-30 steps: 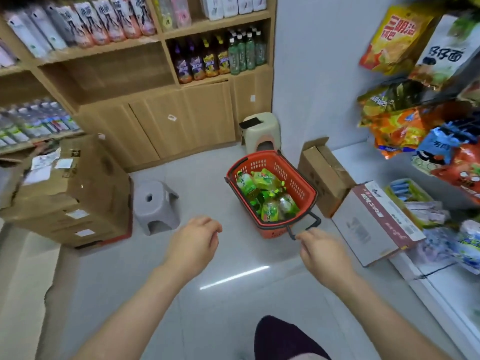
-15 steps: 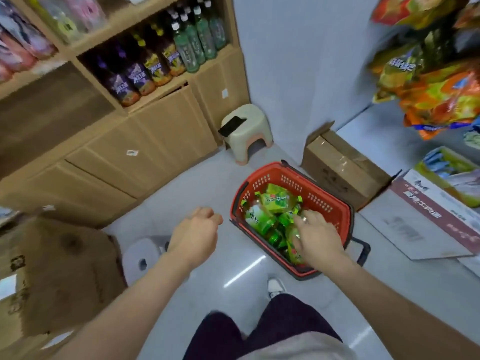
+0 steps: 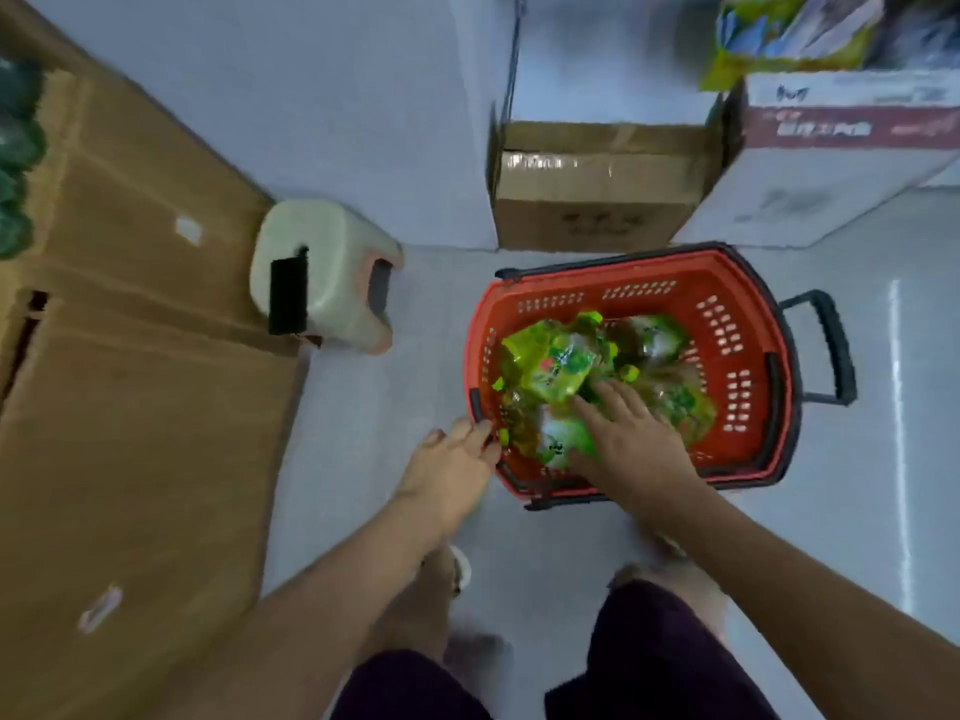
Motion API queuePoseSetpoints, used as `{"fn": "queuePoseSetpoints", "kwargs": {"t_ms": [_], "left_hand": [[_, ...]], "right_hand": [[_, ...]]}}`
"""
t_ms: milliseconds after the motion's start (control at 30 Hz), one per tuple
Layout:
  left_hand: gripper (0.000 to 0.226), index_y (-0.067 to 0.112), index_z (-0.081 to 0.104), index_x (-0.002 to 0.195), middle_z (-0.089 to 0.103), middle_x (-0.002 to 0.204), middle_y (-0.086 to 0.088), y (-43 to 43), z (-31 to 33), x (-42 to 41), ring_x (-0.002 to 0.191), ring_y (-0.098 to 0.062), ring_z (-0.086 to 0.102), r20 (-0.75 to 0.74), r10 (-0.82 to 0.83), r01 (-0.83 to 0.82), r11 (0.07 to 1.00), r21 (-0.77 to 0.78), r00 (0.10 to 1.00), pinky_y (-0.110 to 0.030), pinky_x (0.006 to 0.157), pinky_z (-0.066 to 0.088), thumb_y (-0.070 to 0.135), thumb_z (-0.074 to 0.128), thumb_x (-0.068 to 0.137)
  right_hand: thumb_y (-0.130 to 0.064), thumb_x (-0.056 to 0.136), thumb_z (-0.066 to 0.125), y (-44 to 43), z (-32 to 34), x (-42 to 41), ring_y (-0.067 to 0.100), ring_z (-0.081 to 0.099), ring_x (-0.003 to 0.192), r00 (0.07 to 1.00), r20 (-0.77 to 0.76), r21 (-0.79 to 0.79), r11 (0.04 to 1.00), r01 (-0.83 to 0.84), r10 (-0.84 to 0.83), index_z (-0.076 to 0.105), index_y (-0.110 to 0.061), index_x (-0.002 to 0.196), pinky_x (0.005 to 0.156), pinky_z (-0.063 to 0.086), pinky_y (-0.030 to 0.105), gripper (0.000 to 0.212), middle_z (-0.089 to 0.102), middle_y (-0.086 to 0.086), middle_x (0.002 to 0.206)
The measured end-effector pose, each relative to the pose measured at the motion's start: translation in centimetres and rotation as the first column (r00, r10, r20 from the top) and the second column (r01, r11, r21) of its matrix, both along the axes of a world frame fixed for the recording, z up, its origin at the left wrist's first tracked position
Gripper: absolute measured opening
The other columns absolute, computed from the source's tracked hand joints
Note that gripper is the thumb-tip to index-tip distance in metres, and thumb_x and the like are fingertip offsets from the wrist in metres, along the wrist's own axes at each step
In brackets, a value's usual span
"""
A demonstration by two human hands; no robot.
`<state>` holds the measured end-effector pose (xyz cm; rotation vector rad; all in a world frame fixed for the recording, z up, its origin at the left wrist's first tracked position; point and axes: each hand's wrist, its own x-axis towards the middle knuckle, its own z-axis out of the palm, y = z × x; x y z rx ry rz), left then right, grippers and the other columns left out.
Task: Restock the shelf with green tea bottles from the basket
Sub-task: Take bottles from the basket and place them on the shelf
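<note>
A red plastic basket [image 3: 737, 298] with black handles sits on the pale floor, right of centre. Several green tea bottles [image 3: 558, 363] with green labels lie piled inside it. My right hand [image 3: 631, 439] is inside the basket, fingers spread flat on the near bottles; whether it grips one I cannot tell. My left hand [image 3: 449, 462] rests at the basket's near left rim, fingers loosely apart, holding nothing. The frame is blurred.
A wooden cabinet [image 3: 119, 356] fills the left side. A pale stool [image 3: 324, 275] with a black object on it stands left of the basket. A brown carton [image 3: 597, 184] and a white carton [image 3: 831, 148] stand behind the basket. My legs are below.
The view has tilted down over the basket. My right hand stays among the bottles, and my left hand has moved right to the basket's rim.
</note>
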<state>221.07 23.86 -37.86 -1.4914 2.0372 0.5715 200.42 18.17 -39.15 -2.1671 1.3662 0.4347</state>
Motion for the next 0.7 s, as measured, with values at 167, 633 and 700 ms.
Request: {"fn": "queuePoseSetpoints", "kwargs": {"t_ms": [167,633,700], "left_hand": [[0.061,0.015,0.013,0.150,0.003,0.160,-0.008,-1.2,-11.6,4.2,0.146,-0.026,0.005,0.034,-0.195,0.196,0.980,-0.025,0.980,-0.045,0.112,0.021,0.013,0.040,0.095],[0.042,0.029,0.059,0.123,0.054,0.129,0.010,0.2,-21.9,5.4,0.132,-0.010,0.034,-0.183,-0.221,0.160,0.941,-0.298,0.958,-0.041,0.111,0.006,0.032,0.041,0.085],[0.046,0.029,0.068,0.106,0.062,0.114,0.013,0.5,-22.2,5.5,0.121,-0.006,0.043,-0.231,-0.166,0.076,0.933,-0.353,0.959,-0.042,0.103,0.011,0.043,0.029,0.087]], "right_hand": [[-0.064,0.084,0.048,3.8,-8.7,4.5,0.024,0.005,0.147,0.994,-0.047,0.010,0.995,0.098,-0.097,0.014,-0.035,0.148,0.114,0.019,0.051,0.078,0.010,0.003,0.160],[-0.072,0.072,0.055,9.4,-20.9,5.8,0.034,-0.007,0.147,0.993,-0.026,-0.088,0.989,-0.115,0.113,0.018,-0.040,0.148,0.115,0.013,0.055,0.090,0.004,0.005,0.160],[-0.069,0.078,0.052,10.5,-21.4,6.5,0.035,-0.004,0.147,0.996,0.002,-0.098,0.991,-0.093,0.093,0.024,-0.038,0.147,0.112,0.026,0.057,0.081,0.015,0.002,0.159]]}}
